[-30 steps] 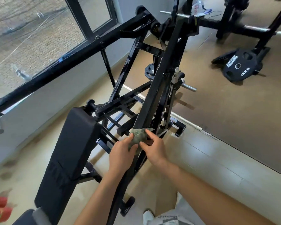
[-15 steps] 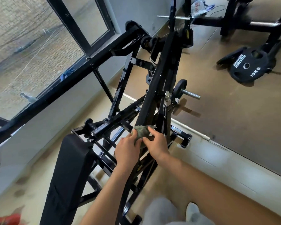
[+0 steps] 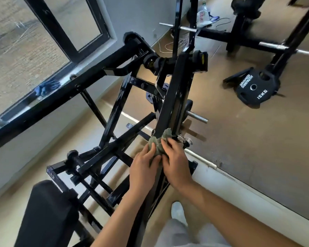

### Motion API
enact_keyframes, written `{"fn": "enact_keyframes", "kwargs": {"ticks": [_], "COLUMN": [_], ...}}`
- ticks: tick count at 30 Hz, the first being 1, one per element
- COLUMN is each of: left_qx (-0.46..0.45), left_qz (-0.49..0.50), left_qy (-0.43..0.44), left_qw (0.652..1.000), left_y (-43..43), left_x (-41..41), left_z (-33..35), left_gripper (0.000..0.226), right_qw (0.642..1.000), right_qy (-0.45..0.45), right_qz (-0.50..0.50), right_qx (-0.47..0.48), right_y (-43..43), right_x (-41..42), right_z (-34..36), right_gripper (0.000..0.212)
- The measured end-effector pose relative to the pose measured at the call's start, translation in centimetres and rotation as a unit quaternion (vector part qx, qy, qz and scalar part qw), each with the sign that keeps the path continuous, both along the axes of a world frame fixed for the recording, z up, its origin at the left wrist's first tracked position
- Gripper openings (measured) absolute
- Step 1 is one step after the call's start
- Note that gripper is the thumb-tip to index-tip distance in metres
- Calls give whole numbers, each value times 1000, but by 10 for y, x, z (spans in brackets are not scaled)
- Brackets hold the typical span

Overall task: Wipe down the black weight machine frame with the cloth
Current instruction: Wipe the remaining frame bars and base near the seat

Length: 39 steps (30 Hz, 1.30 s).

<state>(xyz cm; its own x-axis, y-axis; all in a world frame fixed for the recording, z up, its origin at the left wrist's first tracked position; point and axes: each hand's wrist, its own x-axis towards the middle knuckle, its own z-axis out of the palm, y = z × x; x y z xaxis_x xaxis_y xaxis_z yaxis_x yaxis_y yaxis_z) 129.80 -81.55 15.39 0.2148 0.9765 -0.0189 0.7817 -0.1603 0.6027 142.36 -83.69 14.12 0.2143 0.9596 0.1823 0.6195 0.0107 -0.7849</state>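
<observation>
The crumpled grey-green cloth is bunched round the near end of a slanted square beam of the black steel weight machine frame, in the middle of the view. Both hands hold it there: the left hand clasps the cloth's left side with its fingers close together and curled over the fabric, and the right hand grips the right side, fingers bent and pinching the cloth against the beam. Just right of the cloth a chrome weight peg sticks out from the frame. A black padded bench lies near left. A white shoe stands on the pale floor below the right forearm. Far right, a black 15KG weight plate leans against another rack. A black-framed window fills the far left
</observation>
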Motion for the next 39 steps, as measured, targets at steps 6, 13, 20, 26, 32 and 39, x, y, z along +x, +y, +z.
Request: {"fn": "enact_keyframes", "kwargs": {"ticks": [6,13,20,26,32,39], "left_qx": [12,8,39,50,38,26], "left_qz": [-27,-32,-41,-39,-50,-47], "left_qy": [0,32,124,181,191,181], "left_qw": [1000,999,991,981,980,982], "left_y": [36,78,121,163,212,265], "left_x": [18,47,83,118,150,185], "left_z": [2,15,26,33,44,53], "left_gripper": [47,49,50,52,52,53], "right_qw": [997,999,991,978,960,923], "right_qy": [-76,9,111,178,252,365], "right_qz": [16,-8,-13,1,2,4], "right_qx": [15,-31,-69,-110,-119,-120], "right_y": [41,87,132,177,219,266], "right_x": [30,62,102,142,170,193], "right_z": [6,17,16,16,18,17], "right_gripper": [46,48,49,49,55,64]}}
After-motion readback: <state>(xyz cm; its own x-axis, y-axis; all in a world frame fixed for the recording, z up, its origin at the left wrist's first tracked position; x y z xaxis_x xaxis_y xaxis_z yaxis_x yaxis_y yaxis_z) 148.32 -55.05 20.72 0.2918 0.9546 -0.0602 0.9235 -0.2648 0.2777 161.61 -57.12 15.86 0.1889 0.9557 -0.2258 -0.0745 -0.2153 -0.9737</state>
